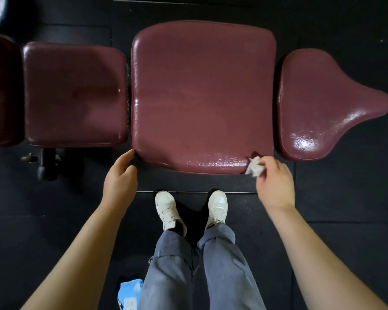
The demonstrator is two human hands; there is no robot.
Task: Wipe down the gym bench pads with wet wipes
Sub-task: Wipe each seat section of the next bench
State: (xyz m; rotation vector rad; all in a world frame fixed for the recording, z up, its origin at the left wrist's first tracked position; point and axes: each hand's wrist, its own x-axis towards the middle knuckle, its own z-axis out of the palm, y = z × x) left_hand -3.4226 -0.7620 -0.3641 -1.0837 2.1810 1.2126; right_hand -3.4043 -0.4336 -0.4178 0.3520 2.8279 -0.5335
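I am watching the right hand (pixel 274 182) pinching a crumpled wipe (pixel 254 167) against the near right corner of the large middle pad (pixel 203 95). The left hand (pixel 120 175), fingers relaxed, is touching that pad's near left corner. Judging by the sheen, this near edge is getting wiped; the duller pad (pixel 74 95) left of it probably remains.

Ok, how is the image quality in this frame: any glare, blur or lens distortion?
Head view: strong glare on the right pad, softer sheen along the middle pad near edge; wipe in the right hand slightly blurred; wide-angle bowing bends pad edges and forearms; dark floor hides detail.
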